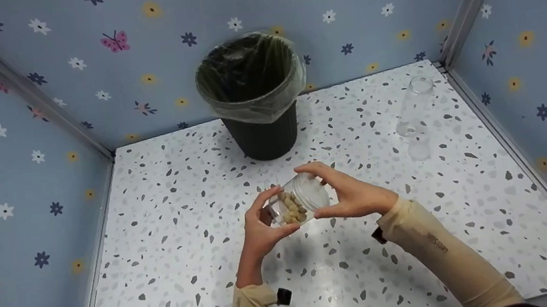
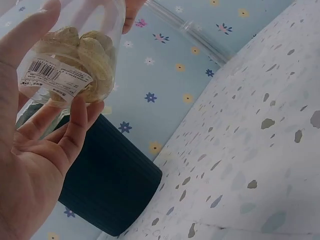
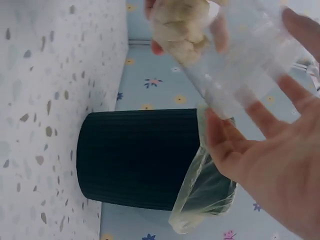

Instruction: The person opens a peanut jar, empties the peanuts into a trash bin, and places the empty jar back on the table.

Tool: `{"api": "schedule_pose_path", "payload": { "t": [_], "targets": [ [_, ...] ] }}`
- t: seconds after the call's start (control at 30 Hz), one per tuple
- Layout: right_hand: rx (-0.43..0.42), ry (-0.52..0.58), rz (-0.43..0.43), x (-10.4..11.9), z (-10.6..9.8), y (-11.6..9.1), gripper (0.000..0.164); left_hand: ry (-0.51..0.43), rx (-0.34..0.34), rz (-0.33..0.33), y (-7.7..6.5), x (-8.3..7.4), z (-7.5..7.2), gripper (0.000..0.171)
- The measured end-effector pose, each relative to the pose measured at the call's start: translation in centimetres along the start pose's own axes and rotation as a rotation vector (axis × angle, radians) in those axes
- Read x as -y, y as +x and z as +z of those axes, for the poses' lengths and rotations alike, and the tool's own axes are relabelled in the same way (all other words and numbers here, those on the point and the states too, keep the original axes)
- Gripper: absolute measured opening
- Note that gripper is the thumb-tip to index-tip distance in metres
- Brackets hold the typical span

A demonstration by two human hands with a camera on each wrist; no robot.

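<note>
Between both hands, above the table, a clear plastic jar (image 1: 292, 206) lies tilted on its side with several tan, wrinkled lumps (image 2: 95, 55) inside. My left hand (image 1: 263, 234) grips the jar's base end, thumb below and fingers above. A white barcode label (image 2: 55, 77) shows on the base in the left wrist view. At the other end my right hand (image 1: 347, 191) holds the round, clear lid end (image 1: 311, 190), thumb and fingers spread around its rim. The lumps lie toward the base half of the jar.
A dark green bin (image 1: 266, 136) lined with a clear bag (image 1: 267, 109) stands beyond the hands against the back wall. At the back right is a tall clear container (image 1: 413, 108). Flowered panels (image 1: 134, 61) enclose the speckled white table (image 1: 169, 241).
</note>
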State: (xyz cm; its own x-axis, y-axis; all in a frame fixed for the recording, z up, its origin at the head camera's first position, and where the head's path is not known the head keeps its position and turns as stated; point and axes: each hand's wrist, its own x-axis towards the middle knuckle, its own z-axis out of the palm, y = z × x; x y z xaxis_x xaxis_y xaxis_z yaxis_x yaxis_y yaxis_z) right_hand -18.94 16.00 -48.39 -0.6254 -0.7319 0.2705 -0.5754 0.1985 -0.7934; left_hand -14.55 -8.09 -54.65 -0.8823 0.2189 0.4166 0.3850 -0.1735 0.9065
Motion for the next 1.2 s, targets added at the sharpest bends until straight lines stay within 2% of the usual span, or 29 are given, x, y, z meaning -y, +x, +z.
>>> {"api": "schedule_pose_path", "payload": {
  "t": [0.07, 0.1, 0.17, 0.27, 0.33, 0.37, 0.43, 0.53, 0.63, 0.7, 0.77, 0.87, 1.03, 1.13, 1.2],
  "targets": [
    [-0.015, 0.004, 0.038, 0.3, -0.3, 0.0, 0.1, -0.012, 0.014, -0.01, 0.0, -0.1, -0.1, 0.078],
    [-0.05, -0.009, 0.076, 0.5, -0.3, 0.0, 0.099, -0.017, 0.016, -0.011, 0.0, -0.1, -0.1, 0.078],
    [-0.172, -0.112, 0.17, 0.9, 0.0, 0.2, 0.09, -0.031, 0.006, -0.007, -0.1, -0.1, -0.1, 0.078],
    [-0.335, -0.286, 0.377, 1.6, 1.1, 0.2, 0.072, -0.043, -0.018, 0.009, -0.7, -0.1, -0.2, 0.078],
    [-0.348, -0.362, 0.511, 2.0, 2.0, 0.1, 0.078, -0.036, -0.022, 0.017, -1.3, -0.1, -0.2, 0.077],
    [-0.326, -0.364, 0.561, 2.1, 2.4, -0.1, 0.08, -0.029, -0.02, 0.019, -1.6, -0.1, -0.1, 0.077],
    [-0.259, -0.319, 0.608, 2.2, 3.1, -0.4, 0.08, -0.011, -0.007, 0.016, -2.2, -0.1, -0.1, 0.077],
    [-0.19, -0.242, 0.579, 2.1, 3.3, -0.8, 0.069, 0.007, 0.002, 0.0, -2.7, -0.1, -0.1, 0.077],
    [-0.132, -0.128, 0.454, 1.7, 2.7, -1.0, 0.057, 0.0, 0.007, -0.014, -2.8, 0.0, -0.2, 0.077],
    [-0.085, -0.055, 0.352, 1.3, 2.3, -1.1, 0.065, -0.001, 0.009, -0.017, -2.6, 0.1, -0.3, 0.077],
    [-0.043, -0.008, 0.286, 1.0, 2.0, -1.2, 0.079, 0.01, 0.009, -0.018, -2.4, 0.1, -0.3, 0.077],
    [-0.086, -0.082, 0.304, 1.1, 2.1, -1.2, 0.084, 0.044, 0.006, -0.026, -2.2, 0.1, -0.2, 0.078],
    [-0.252, -0.321, 0.462, 1.9, 3.1, -0.6, 0.081, 0.079, 0.015, -0.023, -1.8, 0.2, 0.4, 0.077],
    [-0.242, -0.335, 0.481, 2.1, 3.3, -0.6, 0.076, 0.075, 0.012, -0.018, -1.6, 0.8, 0.7, 0.078],
    [-0.2, -0.257, 0.424, 1.8, 2.9, -0.8, 0.069, 0.066, 0.007, -0.021, -1.5, 1.6, 0.6, 0.079]
  ]
}}
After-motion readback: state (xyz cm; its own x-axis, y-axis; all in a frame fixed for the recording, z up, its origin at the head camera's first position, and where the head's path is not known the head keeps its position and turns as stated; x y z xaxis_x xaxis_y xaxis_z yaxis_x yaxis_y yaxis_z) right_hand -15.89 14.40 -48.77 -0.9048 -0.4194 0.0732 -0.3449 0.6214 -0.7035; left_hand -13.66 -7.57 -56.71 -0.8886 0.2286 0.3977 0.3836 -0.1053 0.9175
